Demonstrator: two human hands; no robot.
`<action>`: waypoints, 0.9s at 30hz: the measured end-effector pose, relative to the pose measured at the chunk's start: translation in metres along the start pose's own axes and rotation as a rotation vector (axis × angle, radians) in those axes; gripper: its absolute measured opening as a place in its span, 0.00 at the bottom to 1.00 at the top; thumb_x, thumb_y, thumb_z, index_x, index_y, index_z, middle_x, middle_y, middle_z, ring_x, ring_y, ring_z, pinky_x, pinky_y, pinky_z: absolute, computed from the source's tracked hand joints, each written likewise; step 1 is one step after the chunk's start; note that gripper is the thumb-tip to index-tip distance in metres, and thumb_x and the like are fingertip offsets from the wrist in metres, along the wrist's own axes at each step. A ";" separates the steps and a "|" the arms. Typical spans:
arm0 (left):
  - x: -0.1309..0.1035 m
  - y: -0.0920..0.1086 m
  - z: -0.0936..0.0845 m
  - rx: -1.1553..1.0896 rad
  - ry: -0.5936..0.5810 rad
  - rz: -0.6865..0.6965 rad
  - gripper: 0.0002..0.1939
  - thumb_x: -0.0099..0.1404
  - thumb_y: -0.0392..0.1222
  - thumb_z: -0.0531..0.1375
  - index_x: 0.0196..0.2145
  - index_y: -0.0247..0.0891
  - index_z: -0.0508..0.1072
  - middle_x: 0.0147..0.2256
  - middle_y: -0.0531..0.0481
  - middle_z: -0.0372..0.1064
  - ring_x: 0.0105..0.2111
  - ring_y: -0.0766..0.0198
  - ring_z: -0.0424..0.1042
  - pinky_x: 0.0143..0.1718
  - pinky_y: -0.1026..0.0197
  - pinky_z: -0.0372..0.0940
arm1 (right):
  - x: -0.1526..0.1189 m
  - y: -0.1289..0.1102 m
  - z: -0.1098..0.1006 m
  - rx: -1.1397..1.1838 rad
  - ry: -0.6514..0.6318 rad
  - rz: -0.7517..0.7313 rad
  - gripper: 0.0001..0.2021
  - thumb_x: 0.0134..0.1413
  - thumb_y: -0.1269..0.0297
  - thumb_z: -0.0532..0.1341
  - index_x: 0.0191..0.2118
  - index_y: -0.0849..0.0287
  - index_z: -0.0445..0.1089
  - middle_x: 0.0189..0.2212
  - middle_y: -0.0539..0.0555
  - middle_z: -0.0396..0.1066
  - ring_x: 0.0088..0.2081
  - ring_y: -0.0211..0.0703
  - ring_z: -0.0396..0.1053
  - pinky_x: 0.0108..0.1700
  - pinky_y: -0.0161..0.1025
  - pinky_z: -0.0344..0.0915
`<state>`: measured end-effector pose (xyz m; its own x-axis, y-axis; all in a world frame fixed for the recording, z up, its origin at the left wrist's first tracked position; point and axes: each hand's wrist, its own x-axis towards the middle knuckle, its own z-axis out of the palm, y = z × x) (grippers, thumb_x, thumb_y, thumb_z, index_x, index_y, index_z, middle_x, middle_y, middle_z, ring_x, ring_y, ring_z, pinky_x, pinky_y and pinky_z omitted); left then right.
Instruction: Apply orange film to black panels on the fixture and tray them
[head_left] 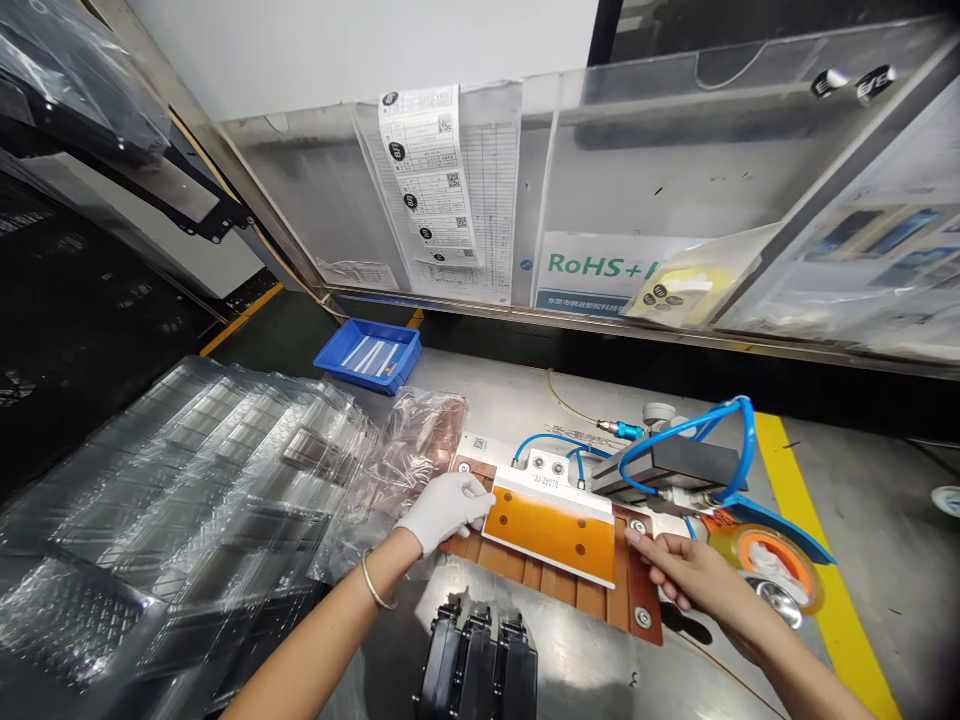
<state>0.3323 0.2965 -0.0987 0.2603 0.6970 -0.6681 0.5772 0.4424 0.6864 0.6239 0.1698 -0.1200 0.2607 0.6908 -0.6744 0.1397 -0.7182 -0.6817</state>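
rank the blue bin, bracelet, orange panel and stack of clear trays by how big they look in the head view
Largest to smallest:
1. stack of clear trays, by far
2. orange panel
3. blue bin
4. bracelet

This is a factory assembly station: a bare metal worktop (480,378) with a yellow stripe (802,510) carries a fixture (646,590) marked "JJ-25070" and fed by blue air tubes (746,440). Clear plastic trays (225,440) are piled at the left, and transparent document pockets (615,170) above hold a strip of QR-coded labels (431,180) and a RoHS sheet (592,266).
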 end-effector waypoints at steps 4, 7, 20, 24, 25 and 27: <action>-0.002 0.002 -0.001 -0.014 -0.003 0.002 0.10 0.60 0.43 0.63 0.28 0.34 0.69 0.22 0.53 0.68 0.23 0.69 0.68 0.20 0.70 0.60 | -0.014 0.011 -0.026 -0.123 0.029 -0.086 0.26 0.34 0.37 0.68 0.21 0.57 0.64 0.17 0.49 0.65 0.21 0.38 0.61 0.25 0.35 0.58; -0.006 0.008 -0.001 -0.005 0.001 -0.010 0.08 0.62 0.40 0.60 0.27 0.34 0.68 0.21 0.54 0.67 0.22 0.70 0.67 0.19 0.70 0.58 | -0.029 0.029 -0.029 -0.314 0.105 -0.275 0.23 0.42 0.39 0.65 0.35 0.54 0.77 0.29 0.54 0.74 0.30 0.47 0.70 0.33 0.38 0.66; -0.012 0.016 0.001 0.000 0.038 -0.028 0.06 0.63 0.36 0.59 0.28 0.33 0.68 0.20 0.54 0.66 0.22 0.71 0.67 0.19 0.71 0.57 | -0.052 0.075 0.047 -0.347 0.164 -0.611 0.23 0.67 0.47 0.53 0.64 0.42 0.62 0.42 0.50 0.66 0.35 0.32 0.70 0.40 0.26 0.65; -0.010 0.014 0.001 -0.010 0.043 -0.028 0.06 0.61 0.36 0.60 0.27 0.33 0.68 0.20 0.54 0.66 0.22 0.70 0.67 0.19 0.71 0.57 | -0.046 0.076 0.047 -0.085 0.081 -0.451 0.26 0.63 0.41 0.54 0.60 0.46 0.68 0.42 0.53 0.69 0.35 0.37 0.67 0.40 0.31 0.66; -0.010 0.015 0.001 -0.011 0.043 -0.027 0.06 0.60 0.36 0.60 0.27 0.33 0.68 0.20 0.54 0.66 0.22 0.70 0.68 0.19 0.71 0.57 | -0.045 0.075 0.047 0.010 0.059 -0.393 0.28 0.61 0.39 0.55 0.59 0.47 0.69 0.41 0.54 0.69 0.32 0.37 0.66 0.36 0.32 0.66; -0.010 0.015 0.001 -0.014 0.041 -0.027 0.07 0.61 0.37 0.60 0.27 0.33 0.67 0.20 0.54 0.66 0.22 0.70 0.67 0.19 0.71 0.57 | -0.042 0.072 0.048 0.210 0.003 -0.269 0.32 0.55 0.35 0.58 0.57 0.50 0.72 0.39 0.54 0.71 0.27 0.37 0.63 0.29 0.33 0.65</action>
<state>0.3390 0.2956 -0.0816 0.2124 0.7072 -0.6744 0.5724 0.4693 0.6724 0.5773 0.0928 -0.1544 0.2438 0.8527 -0.4621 0.0045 -0.4774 -0.8787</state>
